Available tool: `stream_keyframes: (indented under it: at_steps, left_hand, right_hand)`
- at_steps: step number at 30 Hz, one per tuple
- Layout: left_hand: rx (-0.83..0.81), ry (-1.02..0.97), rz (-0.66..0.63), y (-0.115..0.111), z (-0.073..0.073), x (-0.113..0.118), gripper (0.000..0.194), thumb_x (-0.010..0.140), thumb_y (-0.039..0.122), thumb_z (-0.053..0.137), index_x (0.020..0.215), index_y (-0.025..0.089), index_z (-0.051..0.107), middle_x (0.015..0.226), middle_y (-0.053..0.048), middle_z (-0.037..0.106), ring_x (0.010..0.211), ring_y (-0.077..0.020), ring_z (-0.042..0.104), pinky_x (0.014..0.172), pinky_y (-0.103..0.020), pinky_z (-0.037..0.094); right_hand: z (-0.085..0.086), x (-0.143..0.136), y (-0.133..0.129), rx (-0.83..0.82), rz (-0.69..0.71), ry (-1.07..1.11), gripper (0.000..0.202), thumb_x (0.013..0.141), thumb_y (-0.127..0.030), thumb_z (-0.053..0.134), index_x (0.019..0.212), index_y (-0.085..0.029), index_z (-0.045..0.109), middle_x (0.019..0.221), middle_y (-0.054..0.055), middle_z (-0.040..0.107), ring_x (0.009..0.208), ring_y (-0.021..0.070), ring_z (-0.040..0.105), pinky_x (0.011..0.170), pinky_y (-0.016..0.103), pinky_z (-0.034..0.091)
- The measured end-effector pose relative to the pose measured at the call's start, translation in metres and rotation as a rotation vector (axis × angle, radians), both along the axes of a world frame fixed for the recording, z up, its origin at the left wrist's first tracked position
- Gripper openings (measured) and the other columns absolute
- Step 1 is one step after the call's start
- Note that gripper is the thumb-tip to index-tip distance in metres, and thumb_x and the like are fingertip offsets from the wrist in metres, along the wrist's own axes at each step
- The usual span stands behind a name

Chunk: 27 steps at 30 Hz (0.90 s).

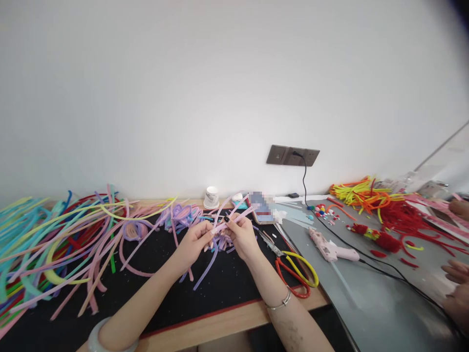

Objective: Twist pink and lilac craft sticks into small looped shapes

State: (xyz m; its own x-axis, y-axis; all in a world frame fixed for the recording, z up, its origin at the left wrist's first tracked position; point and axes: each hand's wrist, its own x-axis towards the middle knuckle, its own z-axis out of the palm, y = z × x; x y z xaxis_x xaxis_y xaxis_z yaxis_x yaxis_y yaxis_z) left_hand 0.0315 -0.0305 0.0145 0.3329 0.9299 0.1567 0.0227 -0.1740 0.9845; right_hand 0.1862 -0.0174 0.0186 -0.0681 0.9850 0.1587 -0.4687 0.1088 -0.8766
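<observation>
My left hand (200,238) pinches pale pink pipe cleaners (246,213) between thumb and fingers, above a black mat (164,298). Close beside it, my right hand (241,235) is closed on the same pipe cleaners, whose ends stick out up and to the right. A purple pipe cleaner (207,270) hangs below the hands. Under and behind them lies a lilac bundle (224,243), partly hidden by my fingers. Coiled purple and pink pipe cleaners (179,215) rest just left of my hands. Scissors (298,275) with red and yellow handles lie right of my right wrist.
Many coloured pipe cleaners (69,254) cover the left side. A paper cup (211,198) and a phone (261,209) stand at the back. On the grey table (381,303) lie a corded glue gun (331,248) and red pipe cleaners (403,222). Another person's hand (458,288) shows at right.
</observation>
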Motion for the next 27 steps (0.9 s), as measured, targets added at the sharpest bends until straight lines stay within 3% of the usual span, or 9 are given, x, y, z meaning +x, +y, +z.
stream_keyframes:
  at_steps: [8, 13, 19, 27]
  left_hand:
    - [0.028, 0.068, -0.049, 0.002, -0.001, -0.002, 0.026, 0.084, 0.041, 0.053, 0.073, 0.018, 0.049, 0.055, 0.006, 0.05, 0.047, -0.0084, 0.04, 0.049, -0.021, 0.031]
    - [0.028, 0.087, -0.081, -0.001, 0.001, 0.0, 0.025, 0.085, 0.039, 0.052, 0.072, 0.018, 0.048, 0.055, 0.006, 0.049, 0.048, -0.0082, 0.041, 0.048, -0.021, 0.03]
    - [0.007, 0.074, -0.111, -0.001, 0.001, 0.0, 0.027, 0.085, 0.041, 0.052, 0.072, 0.018, 0.047, 0.054, 0.006, 0.048, 0.046, -0.0072, 0.039, 0.048, -0.02, 0.03]
    - [0.016, 0.103, -0.163, 0.0, 0.003, -0.001, 0.025, 0.087, 0.038, 0.051, 0.073, 0.018, 0.047, 0.056, 0.006, 0.048, 0.05, -0.0071, 0.041, 0.048, -0.018, 0.03]
  right_hand:
    - [0.004, 0.008, 0.0, -0.059, 0.116, 0.029, 0.028, 0.067, -0.032, 0.077, 0.078, -0.018, 0.055, 0.064, -0.003, 0.057, 0.051, 0.0083, 0.054, 0.046, 0.018, 0.045]
    - [-0.005, 0.01, 0.006, -0.035, 0.121, -0.12, 0.031, 0.072, -0.038, 0.071, 0.069, -0.02, 0.047, 0.054, -0.006, 0.049, 0.04, 0.0065, 0.04, 0.036, 0.018, 0.032]
    - [-0.008, 0.01, 0.004, -0.034, 0.186, -0.254, 0.04, 0.076, -0.041, 0.063, 0.054, -0.019, 0.037, 0.044, -0.009, 0.028, 0.037, 0.0041, 0.023, 0.038, 0.019, 0.018]
    - [-0.009, 0.013, 0.006, -0.046, 0.175, -0.27, 0.04, 0.073, -0.049, 0.064, 0.061, -0.019, 0.04, 0.045, -0.01, 0.028, 0.039, 0.0034, 0.019, 0.04, 0.02, 0.013]
